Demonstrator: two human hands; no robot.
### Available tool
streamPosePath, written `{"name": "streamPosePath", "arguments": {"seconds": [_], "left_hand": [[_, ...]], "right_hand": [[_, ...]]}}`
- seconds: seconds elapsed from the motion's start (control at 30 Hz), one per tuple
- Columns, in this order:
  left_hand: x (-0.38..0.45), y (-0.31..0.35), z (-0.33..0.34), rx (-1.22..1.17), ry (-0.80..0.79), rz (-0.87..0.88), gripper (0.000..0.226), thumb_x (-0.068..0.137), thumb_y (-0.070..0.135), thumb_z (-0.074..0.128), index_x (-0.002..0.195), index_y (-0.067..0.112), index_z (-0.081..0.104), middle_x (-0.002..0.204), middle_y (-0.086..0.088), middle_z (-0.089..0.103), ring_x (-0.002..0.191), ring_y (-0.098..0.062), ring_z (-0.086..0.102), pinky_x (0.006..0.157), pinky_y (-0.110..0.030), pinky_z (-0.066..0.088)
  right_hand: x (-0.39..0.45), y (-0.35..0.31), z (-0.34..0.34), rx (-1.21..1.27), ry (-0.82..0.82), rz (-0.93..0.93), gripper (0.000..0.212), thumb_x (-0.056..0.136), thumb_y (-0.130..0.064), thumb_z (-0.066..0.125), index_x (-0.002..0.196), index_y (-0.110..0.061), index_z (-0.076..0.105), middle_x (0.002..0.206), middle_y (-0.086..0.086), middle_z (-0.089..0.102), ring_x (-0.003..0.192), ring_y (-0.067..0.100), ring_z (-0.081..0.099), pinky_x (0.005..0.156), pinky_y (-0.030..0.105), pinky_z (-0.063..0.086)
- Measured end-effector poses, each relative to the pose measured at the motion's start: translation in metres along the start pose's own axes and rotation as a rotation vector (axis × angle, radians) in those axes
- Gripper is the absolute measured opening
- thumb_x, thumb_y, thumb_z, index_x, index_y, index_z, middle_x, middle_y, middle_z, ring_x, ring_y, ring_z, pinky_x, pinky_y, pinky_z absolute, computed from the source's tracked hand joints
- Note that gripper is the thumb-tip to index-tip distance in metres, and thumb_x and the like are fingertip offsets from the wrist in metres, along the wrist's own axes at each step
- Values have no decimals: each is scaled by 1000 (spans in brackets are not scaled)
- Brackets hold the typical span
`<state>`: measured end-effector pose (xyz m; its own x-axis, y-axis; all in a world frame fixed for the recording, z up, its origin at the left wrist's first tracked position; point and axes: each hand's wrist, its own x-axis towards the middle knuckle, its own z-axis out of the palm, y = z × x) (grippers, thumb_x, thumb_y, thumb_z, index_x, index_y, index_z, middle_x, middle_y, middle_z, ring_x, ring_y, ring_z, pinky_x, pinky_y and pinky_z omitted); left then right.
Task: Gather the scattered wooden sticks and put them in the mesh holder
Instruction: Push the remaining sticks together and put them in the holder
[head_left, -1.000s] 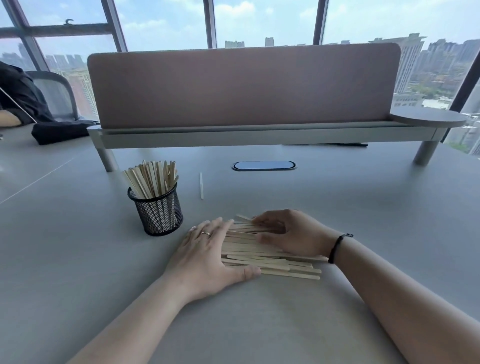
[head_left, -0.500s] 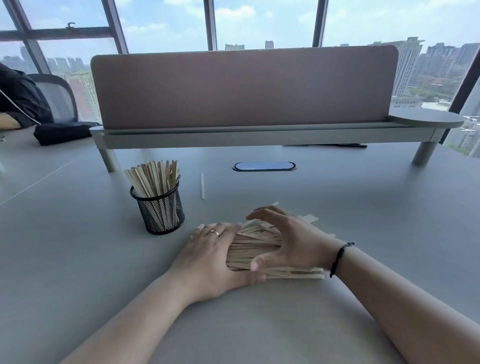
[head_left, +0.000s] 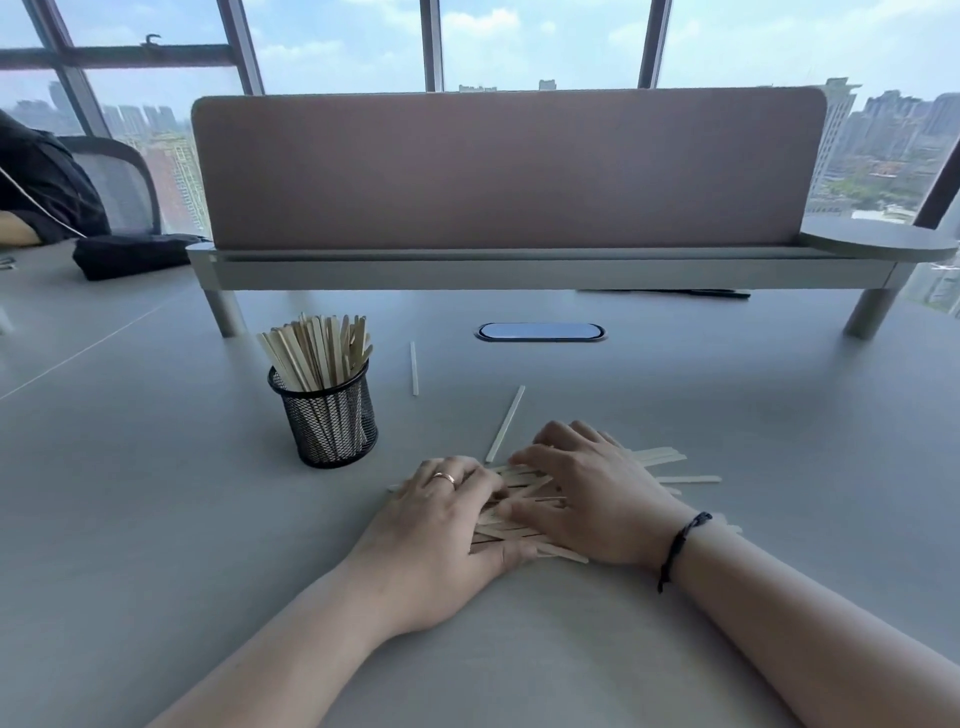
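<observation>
The loose pile of wooden sticks (head_left: 524, 512) is lying on the grey desk (head_left: 156, 519), right of the mesh holder (head_left: 328, 415). Risk: uneven squeezing is likely fanning sticks outward; two strays (head_left: 505, 423) are already lying apart. The left hand (head_left: 441, 525) and right hand (head_left: 597, 499) are pressing palm-down, fingers spread, grasping nothing yet.

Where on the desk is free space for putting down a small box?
Free: the desk left of the mesh holder, and right of the right hand. Crowded: around the stick pile under both hands.
</observation>
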<state>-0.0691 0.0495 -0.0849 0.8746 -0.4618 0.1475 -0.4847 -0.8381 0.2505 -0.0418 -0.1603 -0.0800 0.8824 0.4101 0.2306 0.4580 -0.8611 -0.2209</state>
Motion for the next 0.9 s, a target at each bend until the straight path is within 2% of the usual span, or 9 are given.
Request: {"name": "streamPosePath", "arguments": {"seconds": [0.17, 0.3, 0.4, 0.57, 0.67, 0.77, 0.9], "left_hand": [[2, -1, 1, -22, 20, 11, 76, 77, 81, 16, 124, 32, 50, 140, 17, 44, 131, -10, 34, 108, -30, 32], [6, -1, 3, 97, 75, 71, 64, 87, 68, 25, 119, 23, 58, 131, 6, 56, 124, -20, 47, 102, -38, 39], [8, 0, 7, 259, 215, 158, 48, 92, 53, 38, 111, 18, 66, 111, 0, 66, 103, -26, 61, 86, -41, 51], [8, 12, 4, 420, 283, 229, 14, 80, 19, 63, 91, 16, 70, 85, -4, 68, 72, -26, 64, 59, -35, 50], [9, 20, 3, 501, 302, 213, 24, 77, 13, 50, 81, 19, 72, 71, -2, 68, 58, -23, 61, 47, -29, 44], [12, 21, 9, 514, 321, 223, 39, 80, 13, 36, 85, 14, 74, 72, -6, 69, 59, -26, 61, 46, -33, 44], [11, 21, 4, 490, 290, 187, 35, 81, 11, 35, 85, 9, 69, 76, -9, 63, 53, -29, 59, 42, -34, 38]], "right_hand": [[4, 2, 3, 43, 48, -30, 71, 83, -85, 27, 119, -37, 64, 106, -12, 58, 102, 11, 51, 90, 29, 40], [3, 3, 5, 130, 108, -23, 69, 86, -83, 26, 113, -35, 67, 103, -12, 62, 99, 12, 56, 88, 32, 44], [5, 1, 5, 167, 136, 7, 70, 86, -83, 23, 108, -34, 69, 98, -12, 64, 95, 11, 57, 86, 33, 46], [7, -5, 5, 156, 145, 18, 73, 85, -84, 15, 105, -38, 68, 95, -14, 62, 94, 11, 56, 86, 33, 45], [7, -9, 3, 161, 134, 29, 78, 85, -84, 9, 106, -38, 68, 94, -13, 62, 94, 12, 55, 87, 34, 45], [6, -11, 3, 173, 128, 35, 77, 86, -82, 8, 105, -37, 67, 93, -12, 62, 92, 13, 55, 87, 37, 45], [5, -11, -1, 343, 168, 77, 75, 86, -81, 15, 103, -29, 67, 91, -9, 64, 90, 12, 59, 84, 40, 48]]}}
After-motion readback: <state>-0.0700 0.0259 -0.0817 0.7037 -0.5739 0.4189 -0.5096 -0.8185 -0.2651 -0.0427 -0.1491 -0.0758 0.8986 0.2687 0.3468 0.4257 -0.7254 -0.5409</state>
